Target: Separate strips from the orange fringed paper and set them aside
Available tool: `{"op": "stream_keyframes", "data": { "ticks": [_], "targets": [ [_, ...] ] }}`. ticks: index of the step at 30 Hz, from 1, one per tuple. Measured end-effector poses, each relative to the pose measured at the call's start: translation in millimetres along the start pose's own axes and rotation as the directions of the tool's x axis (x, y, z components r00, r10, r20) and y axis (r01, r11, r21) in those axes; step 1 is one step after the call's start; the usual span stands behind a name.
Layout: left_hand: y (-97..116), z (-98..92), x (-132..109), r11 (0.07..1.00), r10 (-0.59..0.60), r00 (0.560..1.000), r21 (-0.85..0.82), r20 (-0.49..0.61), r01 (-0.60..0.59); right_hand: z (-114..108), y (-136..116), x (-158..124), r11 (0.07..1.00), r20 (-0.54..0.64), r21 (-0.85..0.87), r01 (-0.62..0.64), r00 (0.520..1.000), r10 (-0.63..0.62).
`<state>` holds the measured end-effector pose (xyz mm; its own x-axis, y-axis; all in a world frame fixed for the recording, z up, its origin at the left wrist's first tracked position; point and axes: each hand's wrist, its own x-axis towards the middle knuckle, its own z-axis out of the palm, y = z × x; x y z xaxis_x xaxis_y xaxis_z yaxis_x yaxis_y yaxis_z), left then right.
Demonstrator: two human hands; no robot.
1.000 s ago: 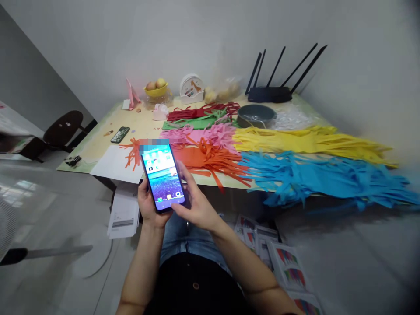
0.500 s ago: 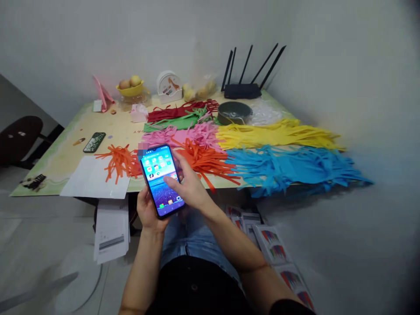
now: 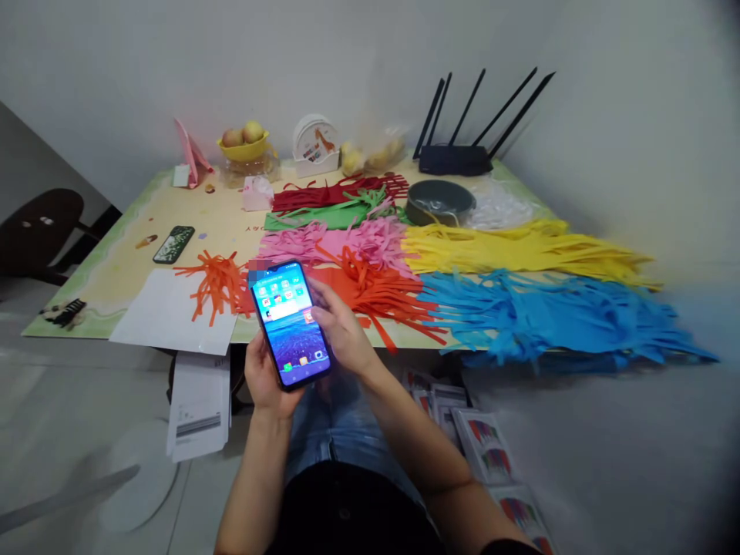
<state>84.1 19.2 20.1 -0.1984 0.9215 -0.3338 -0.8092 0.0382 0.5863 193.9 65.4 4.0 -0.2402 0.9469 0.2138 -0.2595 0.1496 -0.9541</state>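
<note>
A smartphone (image 3: 294, 331) with its home screen lit is held upright, tilted slightly left, in front of the table edge. My left hand (image 3: 270, 376) is closed round its lower left side and bottom corner. Along the right edge, my right hand (image 3: 345, 330) grips it too, its thumb at an app icon near that edge. A small white pop-up shows on the screen beside this icon. Behind the phone lies orange fringed material (image 3: 370, 289). Pink (image 3: 329, 243), green (image 3: 315, 220), red (image 3: 341, 193), yellow (image 3: 509, 248) and blue (image 3: 555, 312) fringed pieces are spread around it.
On the table (image 3: 130, 235) are a dark patterned phone (image 3: 174, 244), white paper (image 3: 173, 312), a round grey pan (image 3: 440, 202) and a yellow fruit bowl (image 3: 243, 148). A black router (image 3: 454, 159) with several antennas stands by the wall. Packets (image 3: 486, 443) lie below the table.
My right thumb has moved from over the screen towards its right edge. A white pop-up has appeared on the screen and one icon sits at the right. The view has shifted slightly.
</note>
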Motion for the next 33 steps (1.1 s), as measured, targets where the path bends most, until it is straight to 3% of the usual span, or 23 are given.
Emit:
{"op": "stream_keyframes", "data": {
  "ticks": [8,33],
  "targets": [
    [-0.5,0.9,5.5,0.995,-0.090,0.996,-0.031,0.017,0.091,-7.7,-6.0,1.7,0.996,-0.062,-0.045,-0.083,0.995,0.080],
    [-4.3,3.6,11.5,0.992,-0.122,0.990,-0.023,-0.078,0.120,-8.4,4.0,2.4,0.997,-0.054,0.072,-0.014,0.998,0.018]
  ]
}}
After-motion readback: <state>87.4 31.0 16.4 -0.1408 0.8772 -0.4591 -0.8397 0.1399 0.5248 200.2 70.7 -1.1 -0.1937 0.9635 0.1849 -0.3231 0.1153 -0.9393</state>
